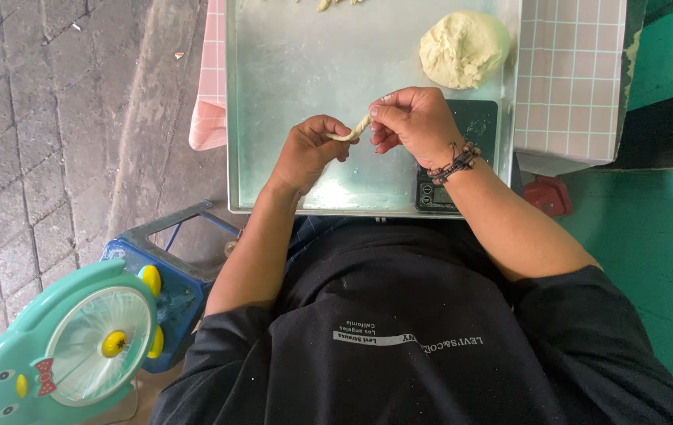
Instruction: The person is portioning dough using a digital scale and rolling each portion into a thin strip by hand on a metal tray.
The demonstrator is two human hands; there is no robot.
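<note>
From the head camera, your left hand (307, 149) and right hand (409, 122) pinched a short twisted dough strip (352, 131) between them, above the metal tray (289, 71). A large dough ball (464, 49) beyond your right hand remained unshaped; most work seemed left.

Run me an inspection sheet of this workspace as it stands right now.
Surface: metal tray on a pink checked cloth.
Job's things: thin dough strip held between both hands; dough ball at the tray's far right corner.
Clutter: digital scale partly under the right wrist; dough scraps at the far edge.
Grippers: left hand and right hand pinch the strip's ends.
Cables: nothing seen.
Surroundings: penguin-shaped fan, blue stool, paved floor.
</note>
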